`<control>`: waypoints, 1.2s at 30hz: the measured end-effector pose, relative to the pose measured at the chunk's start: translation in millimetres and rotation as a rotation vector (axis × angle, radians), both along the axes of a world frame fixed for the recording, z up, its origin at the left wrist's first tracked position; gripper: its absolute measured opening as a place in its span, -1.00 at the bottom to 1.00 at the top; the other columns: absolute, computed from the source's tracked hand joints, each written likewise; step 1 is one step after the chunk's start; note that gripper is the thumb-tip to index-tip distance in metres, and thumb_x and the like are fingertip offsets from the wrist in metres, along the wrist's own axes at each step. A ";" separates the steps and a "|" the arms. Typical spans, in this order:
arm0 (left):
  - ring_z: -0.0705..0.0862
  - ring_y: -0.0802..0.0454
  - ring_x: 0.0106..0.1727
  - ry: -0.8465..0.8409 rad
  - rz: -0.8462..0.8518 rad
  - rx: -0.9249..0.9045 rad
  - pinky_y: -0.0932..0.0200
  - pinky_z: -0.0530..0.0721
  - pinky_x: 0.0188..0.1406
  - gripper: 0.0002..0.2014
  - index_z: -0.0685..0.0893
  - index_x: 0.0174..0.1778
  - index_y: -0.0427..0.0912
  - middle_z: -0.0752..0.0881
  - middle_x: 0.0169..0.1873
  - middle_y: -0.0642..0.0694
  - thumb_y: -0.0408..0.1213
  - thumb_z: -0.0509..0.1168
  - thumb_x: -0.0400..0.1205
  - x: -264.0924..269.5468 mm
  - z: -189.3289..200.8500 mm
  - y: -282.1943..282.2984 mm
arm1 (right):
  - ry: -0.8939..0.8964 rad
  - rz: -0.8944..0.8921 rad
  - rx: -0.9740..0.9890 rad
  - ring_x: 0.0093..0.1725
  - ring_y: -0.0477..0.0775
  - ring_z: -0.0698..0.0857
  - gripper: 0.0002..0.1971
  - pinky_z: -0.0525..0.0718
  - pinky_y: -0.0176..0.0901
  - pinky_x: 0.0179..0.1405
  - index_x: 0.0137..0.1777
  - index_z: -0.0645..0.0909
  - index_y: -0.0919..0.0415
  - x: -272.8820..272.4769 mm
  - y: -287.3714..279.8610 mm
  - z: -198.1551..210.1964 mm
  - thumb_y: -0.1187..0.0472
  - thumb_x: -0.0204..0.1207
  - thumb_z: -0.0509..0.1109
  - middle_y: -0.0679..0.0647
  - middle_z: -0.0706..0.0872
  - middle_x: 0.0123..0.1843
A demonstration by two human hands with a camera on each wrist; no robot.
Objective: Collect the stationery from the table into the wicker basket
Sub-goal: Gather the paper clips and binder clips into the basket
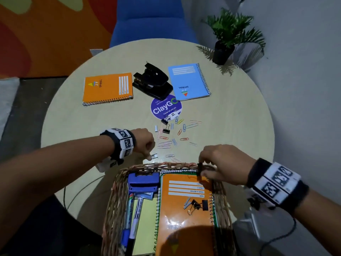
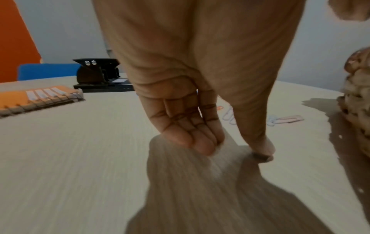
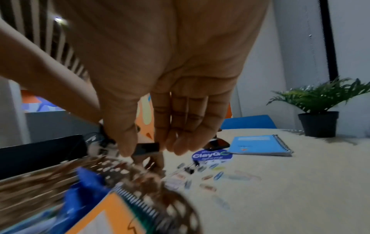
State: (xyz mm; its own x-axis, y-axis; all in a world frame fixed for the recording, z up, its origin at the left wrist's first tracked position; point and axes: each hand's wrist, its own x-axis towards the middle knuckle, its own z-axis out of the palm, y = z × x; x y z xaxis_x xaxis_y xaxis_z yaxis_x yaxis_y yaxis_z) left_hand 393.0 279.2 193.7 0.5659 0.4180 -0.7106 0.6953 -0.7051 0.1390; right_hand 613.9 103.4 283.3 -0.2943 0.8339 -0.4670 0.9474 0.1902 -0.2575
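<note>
The wicker basket [image 1: 114, 200] stands at the table's near edge and holds an orange notebook [image 1: 184, 209], a blue stapler [image 1: 144, 182], markers [image 1: 134, 218] and binder clips [image 1: 199, 205]. My right hand [image 1: 217, 163] pinches a black binder clip [image 1: 199, 168] [image 3: 148, 148] over the basket's far rim [image 3: 180, 210]. My left hand [image 1: 145, 145] is left of the basket with fingers [image 2: 200, 142] curled. Its thumb tip [image 2: 262, 148] presses a small silver staple strip [image 1: 154, 156] onto the table. Loose paper clips [image 1: 175, 132] and binder clips [image 1: 166, 129] lie beyond both hands.
Farther back lie an orange spiral notebook [image 1: 108, 87], a black hole punch [image 1: 153, 82] and a blue spiral notebook [image 1: 190, 82], with a round purple sticker [image 1: 166, 108] on the tabletop. A potted plant [image 1: 227, 39] stands at the far right edge, a blue chair [image 1: 153, 19] behind.
</note>
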 end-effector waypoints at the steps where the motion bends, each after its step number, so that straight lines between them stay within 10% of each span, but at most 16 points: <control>1: 0.60 0.01 -0.23 -0.012 -0.012 -0.009 0.22 0.47 -0.33 -0.65 0.75 -0.15 -0.14 0.69 -0.30 0.00 0.09 0.53 0.44 0.8 -3.7 -1.4 | 0.007 0.012 -0.028 0.04 0.07 0.67 -0.67 0.62 -0.06 -0.04 0.17 0.56 0.01 -4.6 -12.7 -1.1 -0.12 0.48 0.34 -0.05 0.67 0.11; 7: 0.60 0.01 -0.25 -0.049 -0.054 -0.018 0.21 0.50 -0.28 -0.90 0.70 -0.28 -0.07 0.67 -0.34 0.01 -0.18 0.46 0.50 1.4 -10.4 -12.5 | -0.031 0.092 -0.118 0.26 0.10 0.58 -0.62 0.59 0.02 0.03 0.30 0.46 -0.02 -19.3 -54.5 -22.8 -0.05 0.49 0.29 -0.02 0.59 0.26; 12: 0.74 -0.09 -0.14 -0.036 -0.008 0.028 0.04 0.74 -0.09 -0.85 0.81 -0.09 -0.16 0.81 -0.20 -0.09 -0.23 0.37 0.53 -7.6 -1.7 -13.8 | 0.120 -0.167 0.043 -0.05 -0.07 0.61 -0.58 0.54 -0.14 -0.10 0.29 0.52 -0.07 -0.1 -10.8 -12.8 -0.13 0.46 0.39 -0.12 0.65 0.06; 22: 0.77 -0.07 -0.06 -0.336 0.059 0.095 0.00 0.73 0.01 -0.81 0.80 -0.04 -0.10 0.86 -0.11 -0.08 -0.08 0.36 0.63 -6.0 91.1 -65.4 | -0.065 -0.314 -0.080 -0.15 0.13 0.70 -0.87 0.73 -0.01 -0.12 -0.25 0.58 0.03 16.8 94.2 -98.4 0.13 0.30 0.50 -0.02 0.69 -0.20; 29: 0.82 0.07 0.05 -0.413 0.168 -0.147 0.30 0.69 0.08 -0.82 0.81 0.07 -0.14 0.87 0.01 -0.04 -0.22 0.35 0.64 -11.5 70.0 -153.0 | -0.068 -0.299 -0.092 -0.16 0.15 0.74 -0.91 0.74 -0.02 -0.12 -0.27 0.67 0.15 13.4 104.6 -109.8 0.17 0.40 0.50 0.07 0.79 -0.20; 36: 0.78 -0.02 0.08 -0.323 0.288 0.186 0.11 0.68 0.14 -0.80 0.78 0.14 -0.10 0.83 0.10 -0.06 -0.28 0.35 0.64 -17.4 64.7 -49.3 | 0.145 -0.384 -0.067 -0.30 0.02 0.70 -0.78 0.65 -0.11 -0.26 -0.47 0.59 0.09 22.8 88.0 -73.3 0.31 0.36 0.45 -0.01 0.72 -0.39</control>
